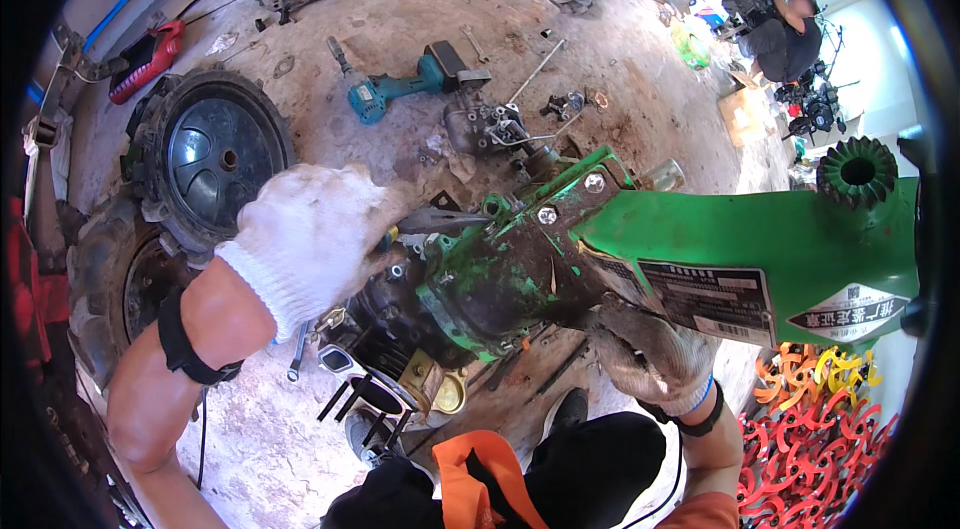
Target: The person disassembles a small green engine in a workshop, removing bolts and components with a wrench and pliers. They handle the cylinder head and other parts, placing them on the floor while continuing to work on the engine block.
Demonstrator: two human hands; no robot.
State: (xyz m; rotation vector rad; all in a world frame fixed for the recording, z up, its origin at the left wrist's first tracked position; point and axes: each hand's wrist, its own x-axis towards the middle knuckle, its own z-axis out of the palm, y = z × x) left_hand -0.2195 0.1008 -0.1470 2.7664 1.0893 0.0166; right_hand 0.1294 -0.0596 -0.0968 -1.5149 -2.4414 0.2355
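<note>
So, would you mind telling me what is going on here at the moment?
A person in light work gloves is handling a green machine body. The left hand grips a dark pointed tool, its tip at the body's upper left edge. The right hand is up against the underside; its fingertips are partly hidden. On the floor beyond lies a teal power tool, with a wheel to the left. Another person is low down at the upper right.
</note>
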